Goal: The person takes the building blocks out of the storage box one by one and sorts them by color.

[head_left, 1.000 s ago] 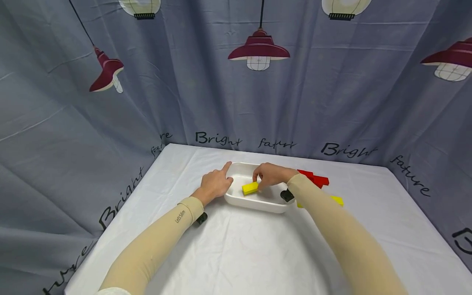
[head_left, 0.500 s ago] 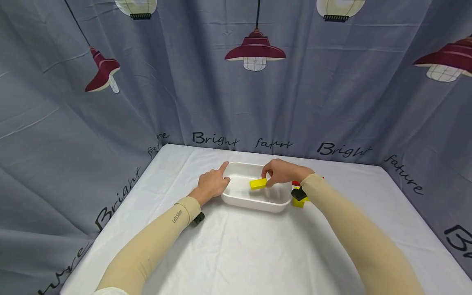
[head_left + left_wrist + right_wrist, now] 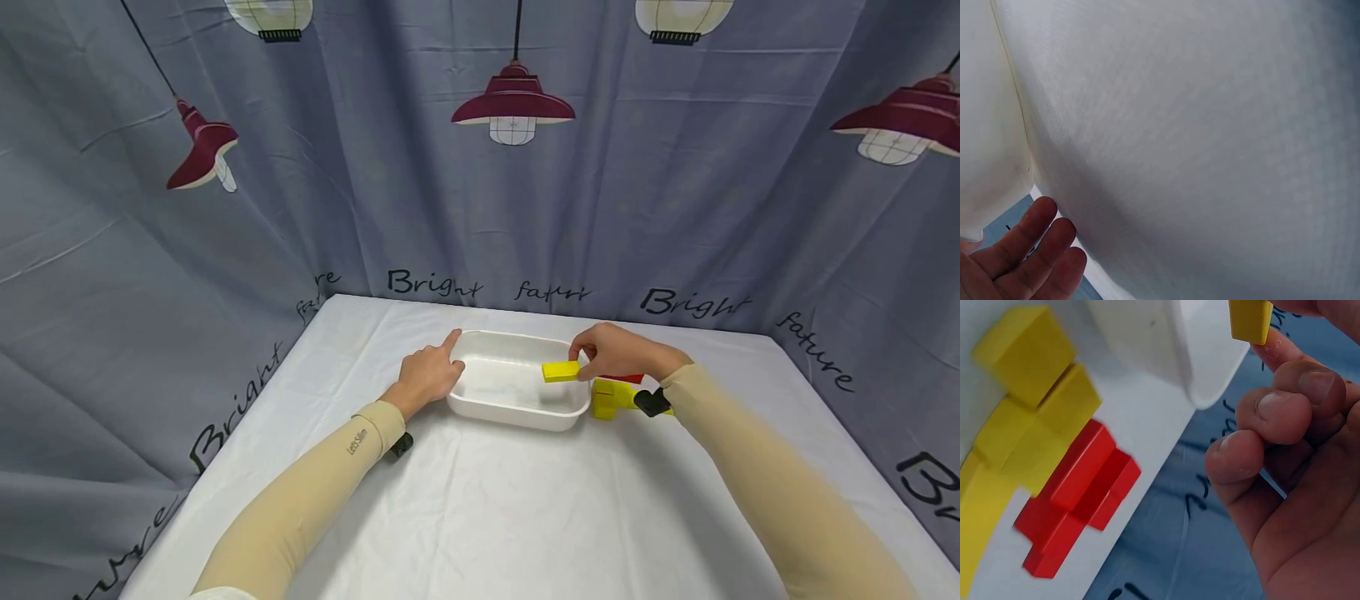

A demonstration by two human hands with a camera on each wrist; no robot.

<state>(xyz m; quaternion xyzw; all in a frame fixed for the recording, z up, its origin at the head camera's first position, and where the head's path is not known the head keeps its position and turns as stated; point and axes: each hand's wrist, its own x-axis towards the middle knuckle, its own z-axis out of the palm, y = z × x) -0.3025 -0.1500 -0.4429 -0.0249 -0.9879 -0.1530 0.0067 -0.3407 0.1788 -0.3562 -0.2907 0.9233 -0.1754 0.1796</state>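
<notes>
My right hand (image 3: pixel 618 350) pinches a yellow block (image 3: pixel 560 372) between thumb and index finger, over the right end of the white tray (image 3: pixel 517 418). The same block (image 3: pixel 1250 322) shows at the top of the right wrist view, with the other fingers curled loosely beneath. At the tray's left side, my left hand (image 3: pixel 427 373) rests on the rim, its index finger stretched toward the far left corner and its thumb at the rim. In the left wrist view, three fingers of the left hand (image 3: pixel 1035 253) extend loosely beside the tray's outer wall (image 3: pixel 991 125).
Right of the tray lie several yellow blocks (image 3: pixel 1035 437), close together. Red blocks (image 3: pixel 1079 494) lie against them on the side toward the curtain (image 3: pixel 420 192). A white cloth (image 3: pixel 480 508) covers the table, and the curtain hangs behind it and at both sides.
My right hand has moved rightward with the yellow block, from the middle of the tray to its right rim. The left hand keeps its place at the tray. The head view has shifted slightly.
</notes>
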